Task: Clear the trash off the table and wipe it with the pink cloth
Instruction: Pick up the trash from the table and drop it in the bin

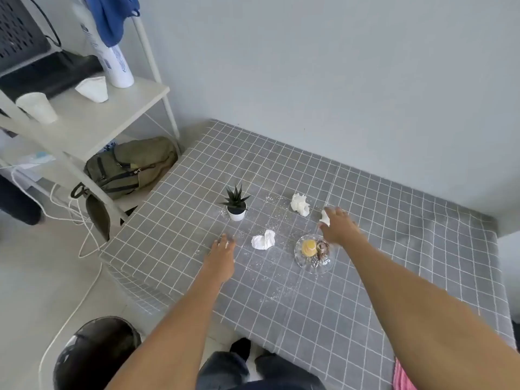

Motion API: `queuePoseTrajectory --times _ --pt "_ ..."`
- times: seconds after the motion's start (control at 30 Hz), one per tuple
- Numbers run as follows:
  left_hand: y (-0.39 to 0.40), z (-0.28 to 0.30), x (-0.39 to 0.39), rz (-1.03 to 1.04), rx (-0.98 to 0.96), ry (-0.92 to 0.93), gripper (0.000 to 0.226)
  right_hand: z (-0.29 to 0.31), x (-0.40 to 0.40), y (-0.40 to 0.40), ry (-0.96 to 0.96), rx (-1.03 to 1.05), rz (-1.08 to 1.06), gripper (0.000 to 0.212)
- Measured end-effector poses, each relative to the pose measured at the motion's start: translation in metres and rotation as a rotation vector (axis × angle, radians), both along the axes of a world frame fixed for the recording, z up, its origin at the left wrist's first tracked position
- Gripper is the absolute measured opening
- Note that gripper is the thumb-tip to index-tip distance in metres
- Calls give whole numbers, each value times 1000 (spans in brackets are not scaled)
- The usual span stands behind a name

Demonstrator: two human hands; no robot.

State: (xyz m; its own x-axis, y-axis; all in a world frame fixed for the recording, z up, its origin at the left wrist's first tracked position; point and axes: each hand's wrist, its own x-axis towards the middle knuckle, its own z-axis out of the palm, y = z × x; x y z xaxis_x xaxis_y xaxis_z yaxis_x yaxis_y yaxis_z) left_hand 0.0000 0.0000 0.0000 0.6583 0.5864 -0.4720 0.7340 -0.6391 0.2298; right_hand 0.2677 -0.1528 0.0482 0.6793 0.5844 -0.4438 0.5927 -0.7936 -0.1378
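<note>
Three crumpled white tissues lie on the grey checked table (394, 249): one near the front (263, 240), one further back (300, 204), and a small one (325, 217) just at the fingers of my right hand (337, 225). My right hand reaches over it with fingers spread; I cannot tell if it touches. My left hand (221, 254) lies flat and open on the table, left of the front tissue. White crumbs are scattered across the cloth. A pink cloth (402, 375) shows at the bottom right edge.
A small potted plant (236, 204) and a glass dish (313, 253) with shells stand on the table. A black bin (95, 356) sits on the floor at bottom left. A white shelf (84, 119) with cups, a green backpack (132, 164) and cables stand left.
</note>
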Motion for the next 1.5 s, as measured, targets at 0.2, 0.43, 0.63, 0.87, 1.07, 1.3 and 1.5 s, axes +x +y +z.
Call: queuePoseTrajectory --times 0.2,0.43,0.63,0.87,1.07,1.3,1.5 --pt "-9 -7 11 109 90 -50 74 -24 31 7 -26 -78 159 64" --pt "-20 -11 18 215 178 -96 72 -54 45 -1 -19 -18 252 62" --pt "-27 -8 21 260 211 -106 68 -67 45 -7 -45 121 287 58" --pt "-29 6 52 295 220 -220 66 -51 52 9 -113 262 278 61" --pt "-43 11 81 235 210 -369 64 -40 42 47 -141 354 361 60" --pt "-54 -25 86 50 201 -246 57 -54 32 73 -72 245 471 52" --pt "-55 -36 86 62 143 -243 58 -66 34 75 -35 181 445 55"
